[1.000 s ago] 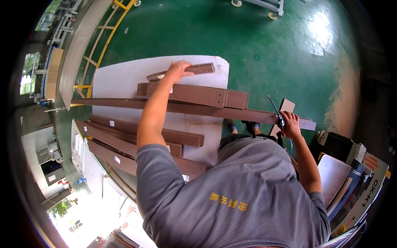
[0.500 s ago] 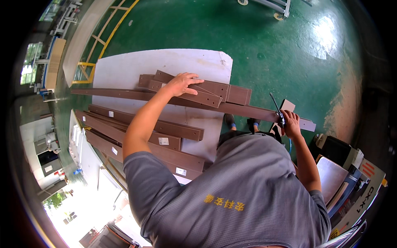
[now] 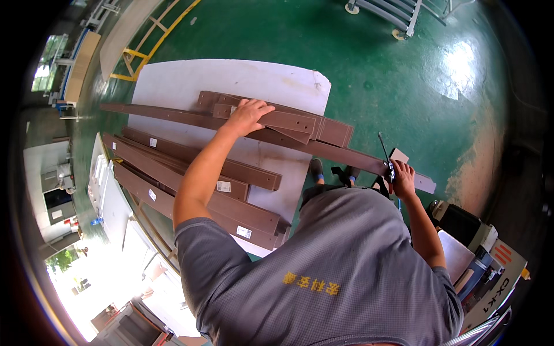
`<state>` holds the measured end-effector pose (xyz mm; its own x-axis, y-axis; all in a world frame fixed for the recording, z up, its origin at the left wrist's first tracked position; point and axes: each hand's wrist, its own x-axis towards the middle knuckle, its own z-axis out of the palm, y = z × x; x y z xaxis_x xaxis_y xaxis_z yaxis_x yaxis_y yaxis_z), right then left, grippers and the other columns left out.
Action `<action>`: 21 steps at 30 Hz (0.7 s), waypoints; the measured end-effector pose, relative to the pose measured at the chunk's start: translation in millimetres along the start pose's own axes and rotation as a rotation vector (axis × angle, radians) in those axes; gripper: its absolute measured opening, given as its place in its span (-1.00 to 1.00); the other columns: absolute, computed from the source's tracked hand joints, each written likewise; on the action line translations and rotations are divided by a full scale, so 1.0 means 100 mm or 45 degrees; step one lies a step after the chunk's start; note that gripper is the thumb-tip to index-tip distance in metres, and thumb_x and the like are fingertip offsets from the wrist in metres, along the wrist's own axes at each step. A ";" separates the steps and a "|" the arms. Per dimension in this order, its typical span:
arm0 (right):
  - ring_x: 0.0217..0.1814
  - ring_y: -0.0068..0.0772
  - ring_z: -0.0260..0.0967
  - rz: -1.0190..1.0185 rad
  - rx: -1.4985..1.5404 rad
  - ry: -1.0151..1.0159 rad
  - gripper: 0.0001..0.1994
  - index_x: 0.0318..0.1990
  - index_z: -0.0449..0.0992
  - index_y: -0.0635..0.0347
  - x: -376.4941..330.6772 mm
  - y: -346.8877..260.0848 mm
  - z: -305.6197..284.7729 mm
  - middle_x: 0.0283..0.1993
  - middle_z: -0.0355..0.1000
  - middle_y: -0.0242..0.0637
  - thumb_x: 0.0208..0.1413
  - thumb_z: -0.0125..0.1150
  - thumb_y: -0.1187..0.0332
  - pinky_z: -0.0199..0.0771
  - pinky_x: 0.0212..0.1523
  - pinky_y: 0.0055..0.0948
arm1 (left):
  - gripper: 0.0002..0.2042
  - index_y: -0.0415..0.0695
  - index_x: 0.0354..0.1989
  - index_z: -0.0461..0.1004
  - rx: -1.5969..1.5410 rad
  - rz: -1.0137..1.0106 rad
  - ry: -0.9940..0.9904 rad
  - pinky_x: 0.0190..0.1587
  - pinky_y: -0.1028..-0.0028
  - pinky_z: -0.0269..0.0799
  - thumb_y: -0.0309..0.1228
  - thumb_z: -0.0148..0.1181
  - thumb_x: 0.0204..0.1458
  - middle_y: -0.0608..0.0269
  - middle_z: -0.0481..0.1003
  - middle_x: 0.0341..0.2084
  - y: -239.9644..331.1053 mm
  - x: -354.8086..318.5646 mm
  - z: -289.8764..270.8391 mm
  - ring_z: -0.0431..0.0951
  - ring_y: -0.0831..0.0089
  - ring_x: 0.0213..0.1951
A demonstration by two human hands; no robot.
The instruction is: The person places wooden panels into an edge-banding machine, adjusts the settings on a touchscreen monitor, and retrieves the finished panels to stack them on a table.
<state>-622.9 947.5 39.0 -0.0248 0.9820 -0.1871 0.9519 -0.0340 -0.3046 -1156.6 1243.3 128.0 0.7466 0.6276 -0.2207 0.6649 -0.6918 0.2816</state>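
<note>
Floor [image 3: 369, 69] is glossy green around a white board [image 3: 190, 86]. Left hand [image 3: 249, 115], fingers spread, presses brown planks [image 3: 283, 121] at 12 o'clock; right hand [image 3: 403, 176] grips a tool [image 3: 385, 153] at 3 o'clock.

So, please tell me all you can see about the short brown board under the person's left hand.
The short brown board is flat and dark brown, wood-like, with small holes along its face. It lies on top of a stack of similar boards, across a long brown strip on the white sheet. The left hand rests on its near end.

Short boards [image 3: 277, 118] on long board [image 3: 173, 116] (crosswise), sheet [image 3: 242, 86] beneath
</note>
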 end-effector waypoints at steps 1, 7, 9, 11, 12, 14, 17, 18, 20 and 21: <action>0.33 -0.06 0.25 0.006 0.024 -0.016 -0.10 0.37 0.28 -0.03 -0.02 0.00 0.00 0.24 0.35 -0.24 -0.27 0.51 0.33 0.10 0.38 0.00 | -0.30 0.11 0.30 0.39 -0.020 0.000 -0.027 0.28 0.17 0.24 -0.42 0.49 -0.12 0.29 0.43 0.12 0.01 0.00 0.00 0.38 0.21 0.20; 0.35 -0.05 0.23 0.021 -0.004 -0.025 -0.01 0.36 0.30 -0.06 -0.03 0.04 0.02 0.24 0.35 -0.24 -0.44 0.55 0.43 0.09 0.38 -0.01 | -0.32 0.17 0.33 0.38 0.015 -0.067 -0.032 0.27 0.12 0.23 -0.42 0.44 -0.05 0.28 0.45 0.06 0.04 0.04 0.01 0.39 0.21 0.17; 0.36 -0.05 0.23 -0.005 0.035 0.016 -0.01 0.36 0.30 -0.05 -0.02 0.04 0.03 0.25 0.35 -0.24 -0.45 0.55 0.43 0.09 0.38 -0.01 | -0.25 0.15 0.38 0.31 0.054 -0.034 -0.006 0.31 0.07 0.18 -0.35 0.47 -0.06 0.26 0.40 0.15 0.05 0.02 0.05 0.33 0.17 0.24; 0.35 -0.05 0.23 0.041 -0.004 -0.055 -0.07 0.36 0.30 -0.05 -0.02 0.03 0.02 0.24 0.35 -0.23 -0.35 0.50 0.42 0.10 0.37 -0.01 | -0.15 0.09 0.44 0.20 0.088 -0.130 0.122 0.36 0.03 0.11 -0.25 0.50 -0.09 0.18 0.31 0.26 0.05 -0.04 0.11 0.23 0.11 0.33; 0.35 -0.05 0.24 0.030 -0.039 -0.035 -0.13 0.37 0.30 -0.05 0.01 0.01 0.02 0.24 0.36 -0.22 -0.27 0.45 0.42 0.11 0.36 -0.02 | -0.08 0.03 0.47 0.13 0.102 -0.221 0.251 0.39 0.01 0.07 -0.20 0.51 -0.10 0.12 0.25 0.32 0.10 -0.08 0.19 0.17 0.07 0.37; 0.34 -0.04 0.25 0.015 -0.022 -0.029 -0.23 0.38 0.28 0.05 0.02 -0.01 -0.01 0.24 0.38 -0.22 -0.11 0.33 0.40 0.10 0.35 -0.01 | 0.07 -0.08 0.51 -0.02 0.000 -0.609 0.658 0.44 -0.03 -0.03 -0.08 0.53 -0.14 -0.01 0.10 0.41 0.18 -0.17 0.39 0.05 -0.02 0.44; 0.29 0.00 0.29 -0.031 -0.014 -0.025 -0.27 0.36 0.28 0.13 0.01 -0.03 -0.08 0.24 0.37 -0.19 -0.08 0.32 0.41 0.17 0.31 -0.05 | 0.25 -0.22 0.54 -0.25 -0.654 -1.463 1.364 0.49 -0.09 -0.17 0.09 0.51 -0.16 -0.17 -0.15 0.50 0.30 -0.17 0.77 -0.12 -0.10 0.51; 0.26 0.00 0.30 -0.058 -0.053 -0.023 -0.28 0.33 0.29 0.13 0.01 -0.03 -0.10 0.20 0.38 -0.18 -0.08 0.33 0.41 0.19 0.29 -0.04 | 0.28 -0.25 0.54 -0.33 -1.115 -1.773 1.444 0.50 -0.10 -0.20 0.14 0.49 -0.13 -0.20 -0.23 0.52 0.35 -0.16 0.90 -0.16 -0.09 0.53; 0.18 0.02 0.33 -0.078 -0.078 -0.034 -0.34 0.28 0.33 0.12 0.01 -0.03 -0.11 0.10 0.41 -0.17 -0.07 0.35 0.38 0.22 0.25 -0.03 | 0.30 -0.23 0.55 -0.41 -1.869 -1.844 1.551 0.49 -0.10 -0.17 0.16 0.47 -0.09 -0.10 -0.35 0.55 0.40 -0.11 1.11 -0.19 -0.06 0.54; 0.15 0.02 0.34 -0.079 -0.085 -0.039 -0.37 0.25 0.35 0.12 0.01 -0.04 -0.11 0.04 0.43 -0.17 -0.05 0.35 0.36 0.23 0.22 -0.02 | 0.31 -0.27 0.54 -0.46 -2.041 -1.904 1.456 0.51 0.04 -0.14 0.12 0.47 -0.06 -0.08 -0.29 0.56 0.40 -0.09 1.17 -0.14 0.01 0.53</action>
<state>-623.1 951.1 50.0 -0.0928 0.9757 -0.1985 0.9664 0.0403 -0.2540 -1133.7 1167.7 31.7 -0.6208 0.4609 -0.6341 -0.4089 0.4998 0.7636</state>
